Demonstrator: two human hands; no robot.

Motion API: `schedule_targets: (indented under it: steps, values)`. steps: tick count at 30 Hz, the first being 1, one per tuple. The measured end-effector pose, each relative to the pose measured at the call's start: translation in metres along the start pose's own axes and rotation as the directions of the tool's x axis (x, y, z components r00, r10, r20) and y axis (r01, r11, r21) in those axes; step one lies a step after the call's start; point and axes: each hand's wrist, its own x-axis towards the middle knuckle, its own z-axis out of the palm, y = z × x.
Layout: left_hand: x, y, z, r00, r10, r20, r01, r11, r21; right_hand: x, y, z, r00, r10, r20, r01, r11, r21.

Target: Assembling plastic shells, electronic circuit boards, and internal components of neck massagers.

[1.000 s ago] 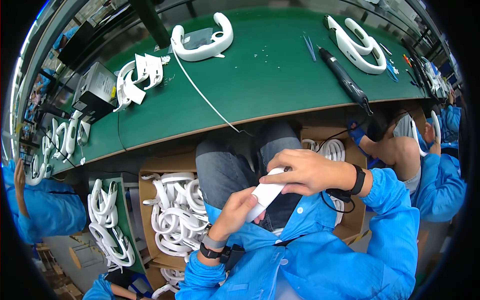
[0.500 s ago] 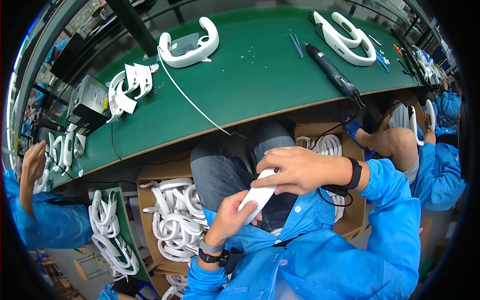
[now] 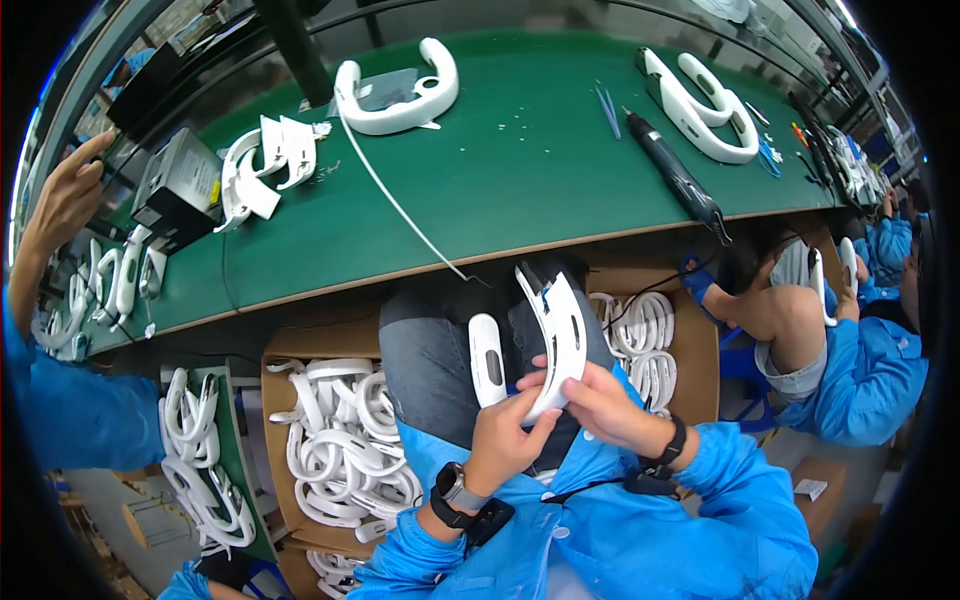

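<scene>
A black electric screwdriver (image 3: 676,172) lies near blue tweezers (image 3: 608,113) on the green bench (image 3: 520,205).

Left hand (image 3: 503,437): fingers (image 3: 543,428) curled | right hand (image 3: 608,408): fingers bent | (hands close together)

Bright, even light fills the green tabletop (image 3: 480,200) across the upper middle of the frame, while the space beneath its front edge falls into deep shadow. Just below centre, the white casing (image 3: 567,345) is fairly sharp, its pale face almost washed out. Fisheye curvature bows the tabletop's edge, black swallows the corners, and bluish glare streaks the left rim, where small details soften.
</scene>
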Motion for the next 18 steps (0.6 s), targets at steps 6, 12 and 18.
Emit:
schedule_targets:
  steps: [6, 12, 18]
  values:
    - [-0.001, -0.02, 0.006, 0.995, 0.098, 0.036, -0.103, 0.978, 0.184, 0.009, 0.026, -0.017, 0.997, -0.07, -0.024, 0.073, 0.985, 0.158]
    - [-0.008, -0.023, 0.013, 0.998, 0.06, 0.036, -0.066, 0.976, 0.21, 0.004, 0.031, -0.022, 0.995, -0.023, -0.096, 0.033, 0.994, 0.108]
    - [-0.011, -0.014, 0.005, 0.986, -0.152, 0.072, 0.137, 0.975, 0.176, 0.012, 0.017, -0.034, 0.995, 0.09, 0.037, -0.084, 0.986, -0.145]
